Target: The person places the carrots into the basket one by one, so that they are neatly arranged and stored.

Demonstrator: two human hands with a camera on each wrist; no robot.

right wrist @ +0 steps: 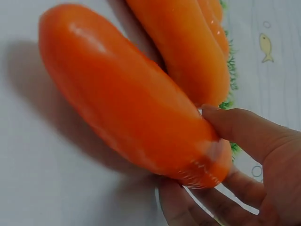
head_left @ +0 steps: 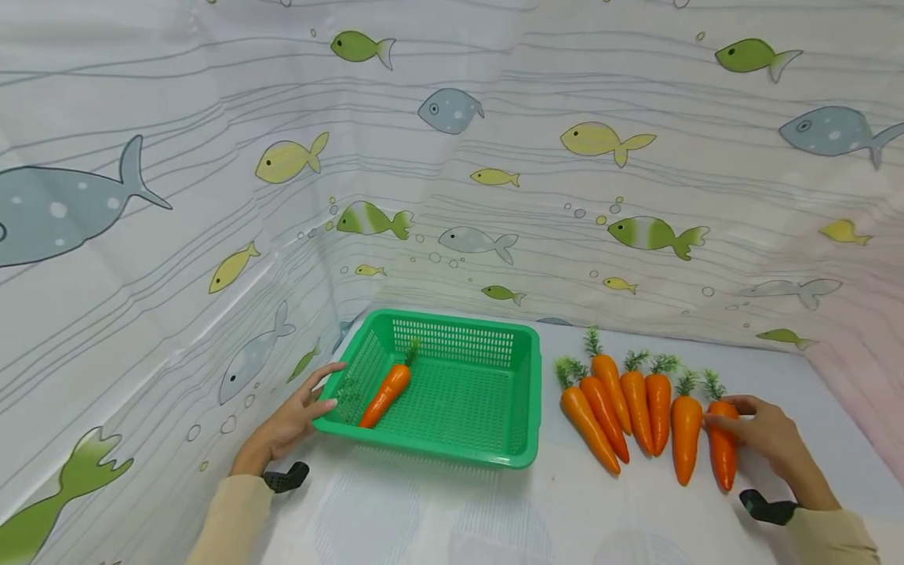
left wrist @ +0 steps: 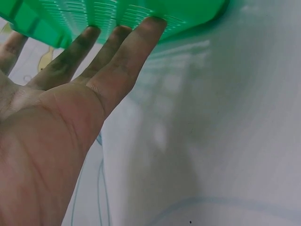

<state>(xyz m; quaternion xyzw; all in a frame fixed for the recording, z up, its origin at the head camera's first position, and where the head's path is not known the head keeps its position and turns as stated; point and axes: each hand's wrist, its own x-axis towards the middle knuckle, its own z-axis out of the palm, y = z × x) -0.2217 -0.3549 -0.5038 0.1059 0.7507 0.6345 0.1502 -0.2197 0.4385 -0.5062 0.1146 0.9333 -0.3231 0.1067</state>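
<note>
My left hand (head_left: 291,424) is at the left side of the green plastic basket (head_left: 533,392). In the left wrist view its fingers (left wrist: 124,61) are mostly straight, with the tips against the outside of the basket wall (left wrist: 197,12). One orange carrot (head_left: 387,395) with a green top lies inside the basket, at its left. My right hand (head_left: 766,431) holds the rightmost carrot (head_left: 722,449) near its leafy end. In the right wrist view, the thumb lies on one side of this carrot (right wrist: 122,99) and the fingers on the other.
Left of the held carrot, several more carrots (head_left: 639,408) lie side by side on the white tabletop (head_left: 565,518), tops pointing away. Behind and to the left stands a fish-printed sheet (head_left: 551,196), close to the basket's far side.
</note>
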